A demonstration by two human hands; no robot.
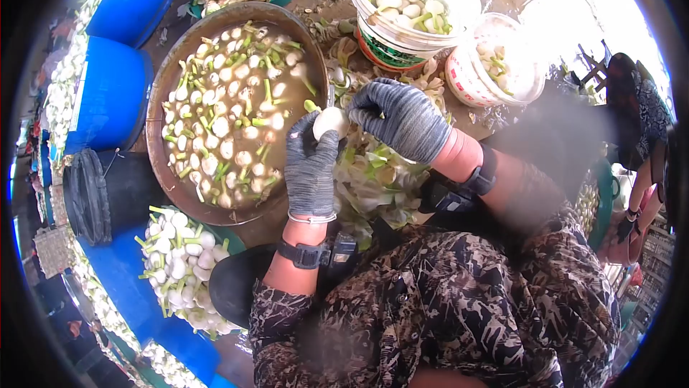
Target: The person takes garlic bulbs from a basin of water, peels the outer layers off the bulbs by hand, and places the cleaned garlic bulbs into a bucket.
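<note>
Between the thumb and fingers of my left hand, in a grey knit glove, is a white garlic bulb with a short green stem. My right hand, gloved the same way, is closed in a pinch just right of the bulb; whatever it holds is hidden by the fingers. Left of both hands stands a wide round tub of murky water, where many stemmed bulbs float. Loose pale and green skins lie in a heap below my hands.
A white bucket and a smaller white bucket, both with cleaned bulbs, stand ahead. Blue tubs and a black bucket line the left. Piled bulbs sit at lower left. Another person's arm shows at right.
</note>
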